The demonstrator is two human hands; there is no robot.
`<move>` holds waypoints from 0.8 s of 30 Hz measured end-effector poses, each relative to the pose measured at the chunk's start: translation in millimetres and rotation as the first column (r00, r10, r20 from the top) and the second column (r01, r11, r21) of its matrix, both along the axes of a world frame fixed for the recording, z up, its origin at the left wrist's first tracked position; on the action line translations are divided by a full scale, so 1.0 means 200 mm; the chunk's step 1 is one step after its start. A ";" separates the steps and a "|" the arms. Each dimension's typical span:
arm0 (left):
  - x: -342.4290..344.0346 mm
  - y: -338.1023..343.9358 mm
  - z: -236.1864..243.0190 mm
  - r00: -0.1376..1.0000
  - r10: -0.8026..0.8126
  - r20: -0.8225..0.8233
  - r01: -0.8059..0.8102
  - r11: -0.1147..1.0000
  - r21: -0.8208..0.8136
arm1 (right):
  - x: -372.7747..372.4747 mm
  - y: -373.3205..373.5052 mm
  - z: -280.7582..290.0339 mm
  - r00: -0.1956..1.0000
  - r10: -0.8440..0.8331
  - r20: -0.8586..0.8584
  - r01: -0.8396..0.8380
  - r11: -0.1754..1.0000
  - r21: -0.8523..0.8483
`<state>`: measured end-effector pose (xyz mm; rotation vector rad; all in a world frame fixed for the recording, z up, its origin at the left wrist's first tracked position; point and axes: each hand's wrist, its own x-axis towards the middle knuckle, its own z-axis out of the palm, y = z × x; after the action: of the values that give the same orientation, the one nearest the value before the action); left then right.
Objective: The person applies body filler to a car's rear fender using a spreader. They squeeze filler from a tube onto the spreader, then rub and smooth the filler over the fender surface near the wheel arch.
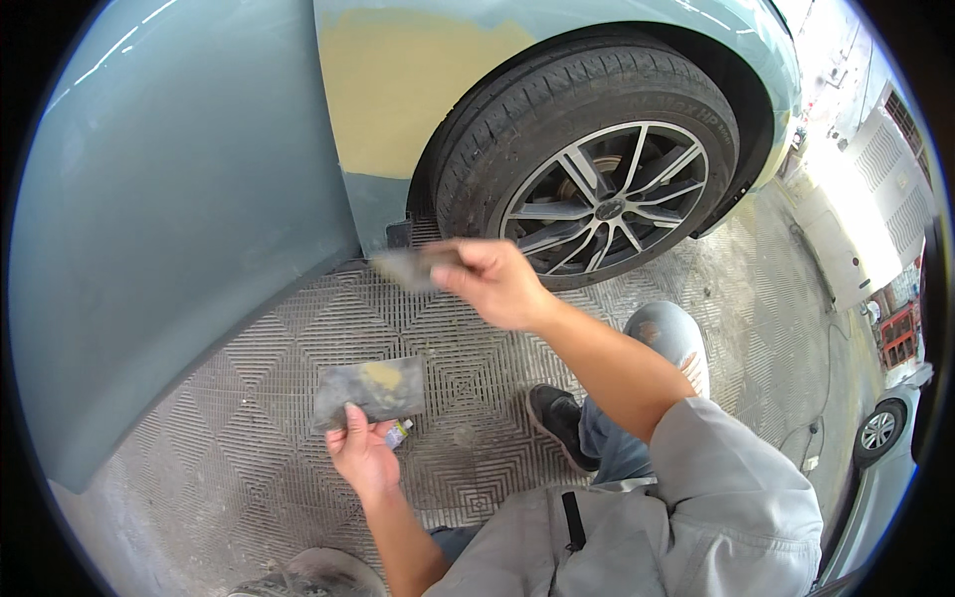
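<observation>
My left hand (364,456) grips a grey rectangular mixing board (343,383) by its near edge, thumb on top. A smear of yellow putty (382,375) lies on the board. A small tube (398,433) with a pale label shows beside my left fingers; whether they hold it too, I cannot tell. My right hand (497,286) is closed on a flat putty spreader (406,271), blurred by motion, near the lower corner of the car's fender (376,194). Whether the spreader touches the fender is unclear. A broad yellow filler patch (398,90) covers the fender above.
A car door (189,219) stretches along the left. The front wheel (607,204) stands just beyond my right hand. Underfoot is patterned grating (468,438), with my shoe (562,428) on it. Another car's wheel (879,430) and a cable (828,378) are at the right.
</observation>
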<state>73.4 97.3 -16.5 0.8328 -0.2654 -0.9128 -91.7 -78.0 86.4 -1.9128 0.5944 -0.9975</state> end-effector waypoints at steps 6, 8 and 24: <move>-0.02 -0.04 0.06 0.998 0.046 -0.032 -0.049 0.992 -0.114 | 0.00 0.14 -0.11 0.882 0.258 -0.395 -0.267 0.963 0.033; 0.02 -0.03 0.06 0.983 0.138 -0.125 -0.151 0.983 -0.100 | 0.00 0.09 -0.13 0.879 0.011 -0.477 -0.153 0.954 -0.259; 0.07 0.04 0.02 0.991 0.111 -0.080 -0.116 0.992 -0.057 | 0.30 -0.29 -0.05 0.569 -0.752 0.332 0.822 0.509 -0.256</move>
<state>87.5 105.3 -13.4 0.7468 -0.1771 -0.8238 -32.3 -136.7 75.6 -1.8248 1.3257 -1.9926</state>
